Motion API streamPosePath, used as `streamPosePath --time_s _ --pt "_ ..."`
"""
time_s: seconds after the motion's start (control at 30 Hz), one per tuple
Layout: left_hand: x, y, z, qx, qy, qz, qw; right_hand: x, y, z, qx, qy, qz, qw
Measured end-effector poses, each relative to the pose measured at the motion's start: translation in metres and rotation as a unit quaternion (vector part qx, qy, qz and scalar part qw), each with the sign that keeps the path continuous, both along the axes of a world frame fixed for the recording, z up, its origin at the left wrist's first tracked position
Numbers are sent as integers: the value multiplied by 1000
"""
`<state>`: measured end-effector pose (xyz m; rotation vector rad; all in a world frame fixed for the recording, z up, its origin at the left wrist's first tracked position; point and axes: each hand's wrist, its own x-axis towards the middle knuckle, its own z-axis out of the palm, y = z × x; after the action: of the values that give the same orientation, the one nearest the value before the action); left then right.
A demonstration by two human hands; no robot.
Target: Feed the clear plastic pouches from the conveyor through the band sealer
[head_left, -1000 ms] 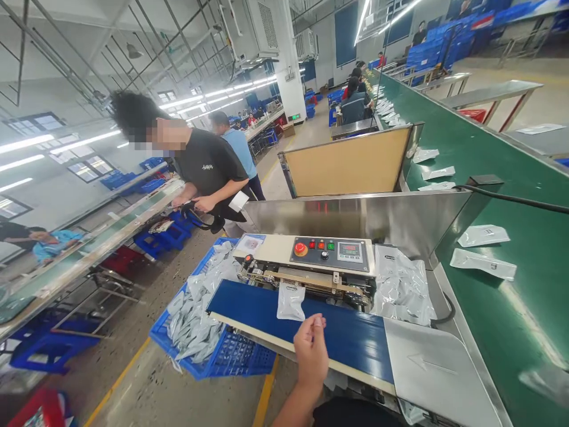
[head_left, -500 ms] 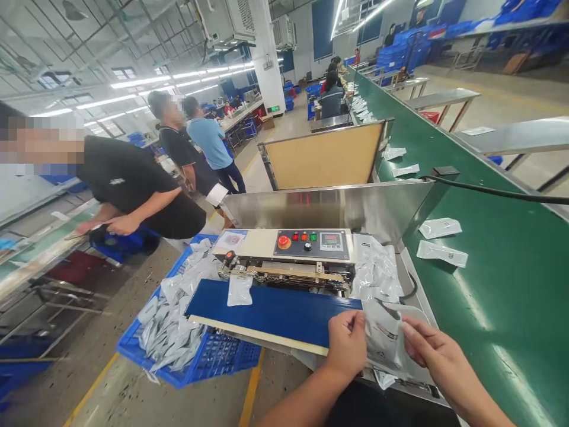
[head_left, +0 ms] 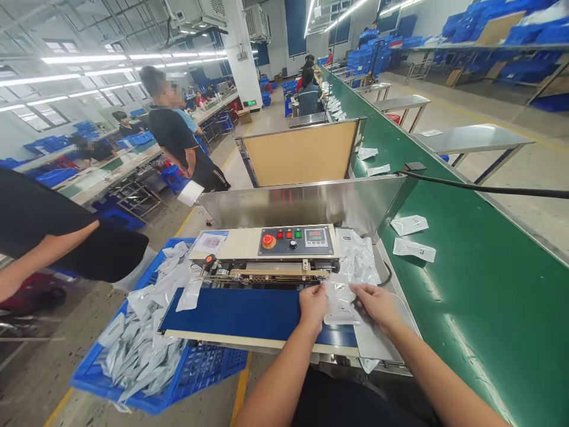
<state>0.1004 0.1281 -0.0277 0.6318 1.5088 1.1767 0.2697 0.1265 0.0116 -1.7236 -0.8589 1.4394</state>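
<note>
Both my hands hold one clear plastic pouch [head_left: 340,302] flat at the right end of the blue sealer belt [head_left: 240,313]. My left hand [head_left: 312,304] pinches its left edge, my right hand [head_left: 376,302] its right edge. The pouch's top lies close to the sealing slot of the band sealer [head_left: 267,249]. Another sealed pouch [head_left: 190,295] hangs at the belt's left end, over a blue crate [head_left: 195,370] full of pouches. A pile of unsealed pouches [head_left: 355,258] lies just right of the sealer's control panel.
A green conveyor [head_left: 471,284] with loose pouches runs along my right. A black cable [head_left: 480,190] crosses it. A steel guard and a tan board stand behind the sealer. A co-worker's arm [head_left: 44,252] leans in at far left; other people stand in the aisle.
My hands carried the pouch from the steel plate at lower right forward to the belt by the sealing slot. The earlier pouch rode left to the belt's end. My view turned left.
</note>
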Motion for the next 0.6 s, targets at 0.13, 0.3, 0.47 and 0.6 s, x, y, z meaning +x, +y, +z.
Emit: streamPosePath --time_s 0.13,0.3,0.47,0.6 --pt "-38 -11 6 10 -14 25 1000 9 -5 10 -18 25 19 999" --pt "-89 -52 15 57 -24 187 980 99 -14 -20 18 21 -158 987" --pt "-133 -112 19 34 82 273 958 192 11 -73 -89 -40 -277 956" --pt "-148 -155 18 -14 114 322 940 225 56 -97 -92 -60 -272 956"
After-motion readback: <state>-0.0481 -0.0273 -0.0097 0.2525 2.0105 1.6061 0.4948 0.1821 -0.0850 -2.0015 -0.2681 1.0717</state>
